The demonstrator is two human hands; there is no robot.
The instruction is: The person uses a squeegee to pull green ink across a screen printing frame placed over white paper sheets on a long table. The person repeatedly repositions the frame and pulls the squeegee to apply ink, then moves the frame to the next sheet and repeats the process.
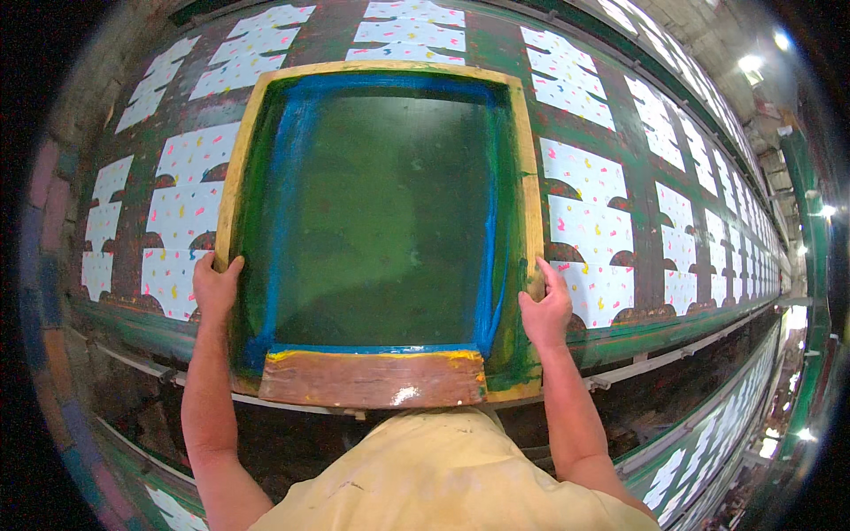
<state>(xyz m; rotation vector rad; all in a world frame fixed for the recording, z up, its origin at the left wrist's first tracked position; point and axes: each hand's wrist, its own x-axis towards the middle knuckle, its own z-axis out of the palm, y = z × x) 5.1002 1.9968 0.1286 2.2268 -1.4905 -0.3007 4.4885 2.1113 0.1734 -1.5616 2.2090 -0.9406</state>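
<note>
A large screen printing frame (pixel 372 203) with a wooden border and green mesh is in front of me over the long table. Blue paint runs along the inner edges of its mesh. My left hand (pixel 216 281) grips the left wooden side, thumb on top. My right hand (pixel 547 305) grips the right side at about the same height. Across the near end of the frame rests a wooden squeegee (pixel 374 379), its far edge streaked with yellow and blue ink. What lies under the mesh is hidden.
White fabric pieces (pixel 584 243) with small coloured prints lie in rows on the dark green table (pixel 651 265), left, right and beyond the frame. A rail (pixel 637 365) runs along the table's near edge. Another table with white pieces (pixel 708 451) stands at the lower right.
</note>
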